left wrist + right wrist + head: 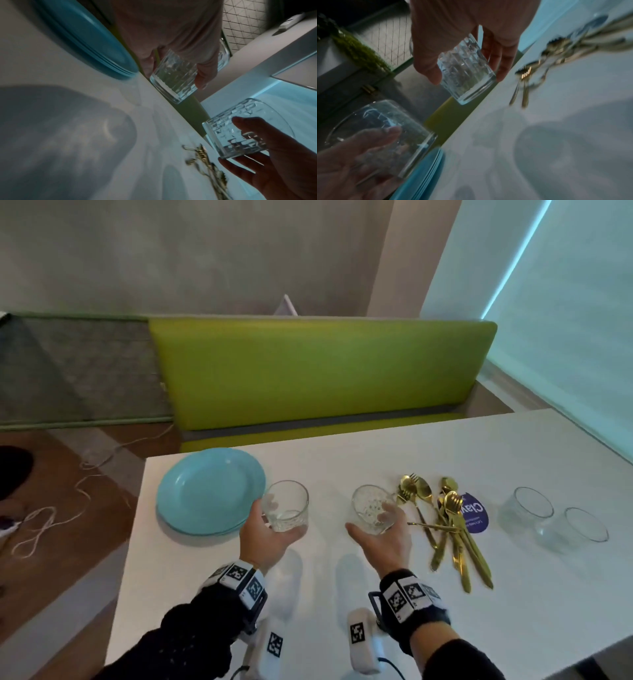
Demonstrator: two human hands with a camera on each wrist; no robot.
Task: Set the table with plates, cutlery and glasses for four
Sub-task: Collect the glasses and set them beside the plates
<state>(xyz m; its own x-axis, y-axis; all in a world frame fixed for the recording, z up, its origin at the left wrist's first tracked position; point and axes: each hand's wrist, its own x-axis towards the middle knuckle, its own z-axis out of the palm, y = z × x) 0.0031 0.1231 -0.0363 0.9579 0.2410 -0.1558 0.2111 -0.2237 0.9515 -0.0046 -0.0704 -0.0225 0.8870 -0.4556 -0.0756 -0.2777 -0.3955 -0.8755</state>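
Am holding cut-glass tumbler (287, 506) in left hand (270, 534), second tumbler (371, 509) in right hand (383, 537); fingers (204, 75) curling round each, above table (342, 594).

White table (342, 594); blue plates (205, 491); gold cutlery (448, 525); two glasses (555, 518)

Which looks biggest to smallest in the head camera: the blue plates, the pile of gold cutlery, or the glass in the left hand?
1. Blue plates
2. Gold cutlery pile
3. Glass in the left hand
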